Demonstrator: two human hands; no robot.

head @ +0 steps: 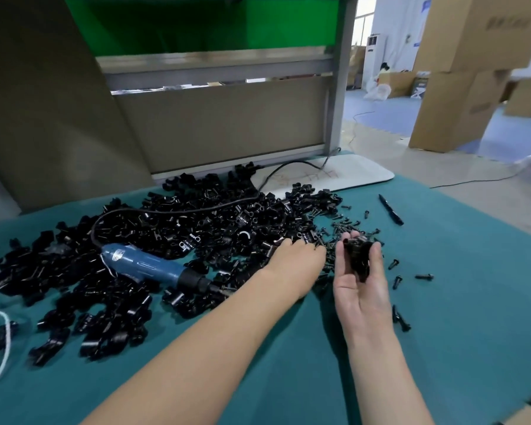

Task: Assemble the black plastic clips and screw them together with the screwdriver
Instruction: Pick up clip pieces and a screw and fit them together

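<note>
A big heap of black plastic clips (172,234) covers the left and middle of the teal table (442,302). On the heap lies a blue electric screwdriver (147,266), tip pointing right. My right hand (360,283) is palm up and grips a black clip assembly (357,256) between fingers and thumb. My left hand (298,256) reaches palm down into the loose black screws (344,228) at the heap's right edge; its fingertips are among the screws and what they hold is hidden.
A black pen (391,210) lies at the far right of the table. Stray screws (423,276) lie right of my right hand. A white tray (350,173) sits at the back. A grey partition (221,124) rises behind the table, and cardboard boxes (460,87) stand on the floor at right.
</note>
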